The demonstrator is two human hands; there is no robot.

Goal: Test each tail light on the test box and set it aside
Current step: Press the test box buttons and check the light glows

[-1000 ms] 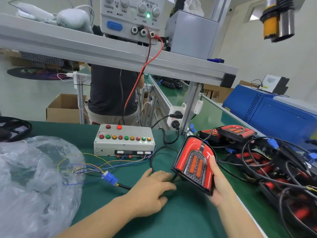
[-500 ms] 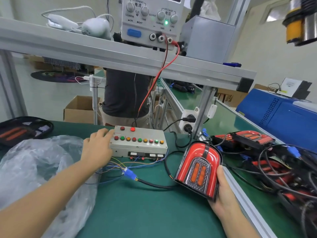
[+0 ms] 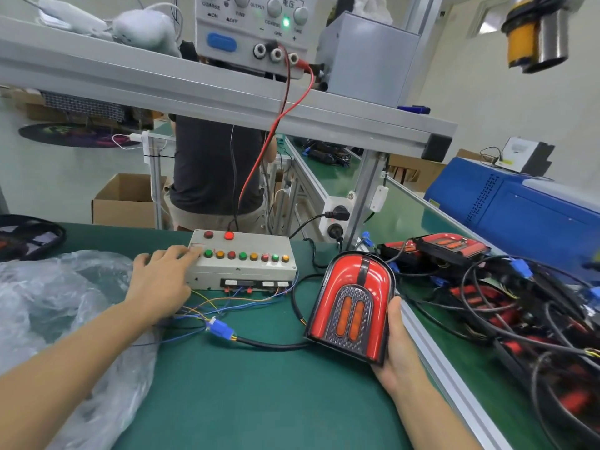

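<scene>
Testing underway: left hand (image 3: 160, 280), fingers extended, presses test box (image 3: 242, 259) buttons; right hand (image 3: 397, 349) grips tail light (image 3: 352, 306). Next: verify each lamp function.

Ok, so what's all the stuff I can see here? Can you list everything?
tail light: one, red and orange, propped upright in the right hand
test box: one, grey with coloured buttons, on the green table
blue connector: one, in front of the box
plastic bag: one, clear, left on the table
pile of tail lights and cables: several, red and black, far right
power supply: one, grey, on the shelf above
blue machine: one, far right
left hand: fingers on the box's left end
right hand: holds the tail light
</scene>
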